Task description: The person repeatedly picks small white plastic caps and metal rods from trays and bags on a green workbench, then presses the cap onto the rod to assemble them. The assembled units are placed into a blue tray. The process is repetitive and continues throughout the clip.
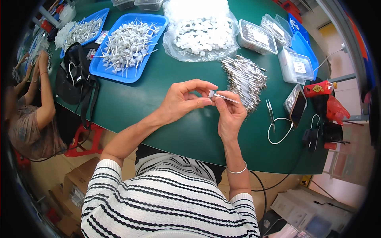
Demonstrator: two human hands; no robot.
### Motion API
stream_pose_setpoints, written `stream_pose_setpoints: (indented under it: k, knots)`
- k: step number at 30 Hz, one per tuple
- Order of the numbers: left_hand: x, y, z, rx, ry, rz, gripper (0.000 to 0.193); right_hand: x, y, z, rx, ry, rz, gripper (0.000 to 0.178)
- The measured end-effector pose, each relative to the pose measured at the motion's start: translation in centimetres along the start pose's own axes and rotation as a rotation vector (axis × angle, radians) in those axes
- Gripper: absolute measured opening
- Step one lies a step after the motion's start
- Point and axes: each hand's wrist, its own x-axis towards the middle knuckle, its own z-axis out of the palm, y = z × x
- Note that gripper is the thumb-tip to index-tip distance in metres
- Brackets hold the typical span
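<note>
Above the table's middle I hold a small part with a white cap and a thin rod. My left hand is closed around its white cap end, thumb below and forefinger above. Thumb and fingers of my right hand pinch the rod, whose tip points to the right. Just beyond my right hand lies a pile of thin metal-tipped rods. A clear plastic bag of small white caps lies farther back. To its left, a blue tray is heaped with white-headed pieces on thin stems.
Lidded clear boxes stand at the back right. Tweezers, a phone with a white cable and a red bottle lie right. A black bag hangs over the left edge, near another person's arm.
</note>
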Motion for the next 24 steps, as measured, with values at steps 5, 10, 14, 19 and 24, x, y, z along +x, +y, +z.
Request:
stream_pose_setpoints:
  k: [5,10,14,19,24]
  knots:
    - [0.1,-0.8,0.0,0.06,0.024,0.075,0.024,0.1,-0.2,0.4,-0.128,0.032,-0.125,0.013]
    - [0.1,-1.2,-0.2,-0.017,0.008,0.015,0.021,0.0,-0.3,0.4,-0.229,0.018,-0.203,0.013]
    - [0.1,-1.4,-0.1,-0.065,0.021,-0.003,0.021,-0.1,-0.3,0.5,-0.302,0.035,-0.227,0.013]
    - [0.0,-1.3,0.1,0.051,0.049,0.04,0.022,-0.1,-0.2,0.6,-0.38,0.061,-0.26,0.012]
    - [0.0,-1.8,-0.2,-0.087,0.031,-0.026,0.022,-0.2,-0.1,0.5,-0.389,0.069,-0.269,0.012]
